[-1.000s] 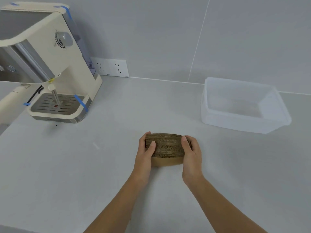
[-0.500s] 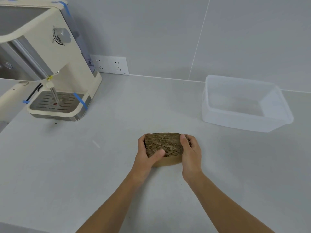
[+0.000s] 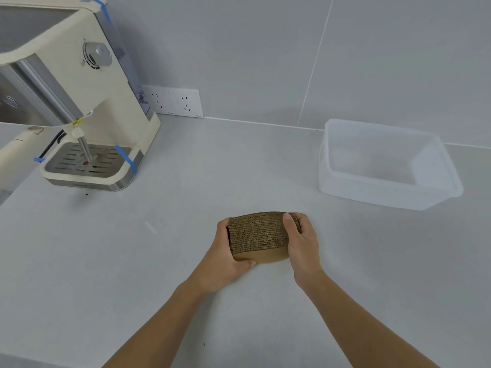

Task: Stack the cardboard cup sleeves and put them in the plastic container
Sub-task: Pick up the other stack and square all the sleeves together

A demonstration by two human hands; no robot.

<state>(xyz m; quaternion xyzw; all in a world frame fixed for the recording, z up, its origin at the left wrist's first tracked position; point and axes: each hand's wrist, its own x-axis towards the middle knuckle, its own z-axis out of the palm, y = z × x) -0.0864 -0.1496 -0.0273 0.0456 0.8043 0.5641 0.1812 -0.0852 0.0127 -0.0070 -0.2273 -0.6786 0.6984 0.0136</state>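
A stack of brown corrugated cardboard cup sleeves (image 3: 259, 236) stands on edge on the grey counter in the middle of the view. My left hand (image 3: 225, 258) grips its left end, thumb tucked under the lower front edge. My right hand (image 3: 301, 243) clasps its right end, thumb on top. The translucent plastic container (image 3: 441, 166) sits to the right and farther back, with nothing inside, well apart from the stack.
A cream coffee machine (image 3: 77, 102) with a metal drip tray (image 3: 87, 162) and blue tape strips stands at the back left. A white wall socket plate (image 3: 174, 100) sits behind it. Grey tiled wall runs along the counter's back edge.
My left thumb has slid from the front face of the stack down under its lower edge. The stack sits squeezed a little tighter between both hands.
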